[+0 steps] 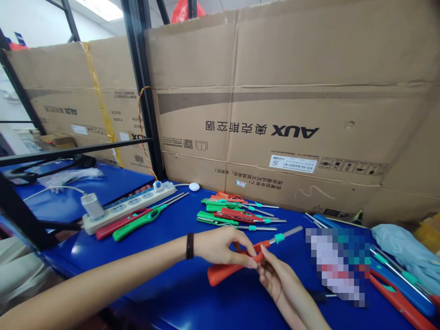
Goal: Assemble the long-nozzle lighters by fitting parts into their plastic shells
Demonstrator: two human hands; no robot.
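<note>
Both my hands hold a red long-nosed utility lighter point(237, 261) over the blue table top point(165, 293). It has a metal tube with a teal collar. My left hand point(220, 247), a dark band on its wrist, pinches the lighter's middle from above. My right hand point(275, 279) comes up from below, its fingertips on the same spot. Where they grip is partly hidden by my fingers. Beyond them lies a heap of several red and green lighters point(233, 211). To the left lie a green lighter point(137, 224) and a red lighter point(120, 223).
A white power strip point(129, 206) with a plugged-in charger point(92, 205) stands at the table's left. Large cardboard boxes point(275, 91) form the back wall. Blue and red lighters point(402, 288) and a pale blue bag point(402, 252) lie at right, beside a pixelated patch point(338, 266). Black shelf posts point(144, 82) rise behind.
</note>
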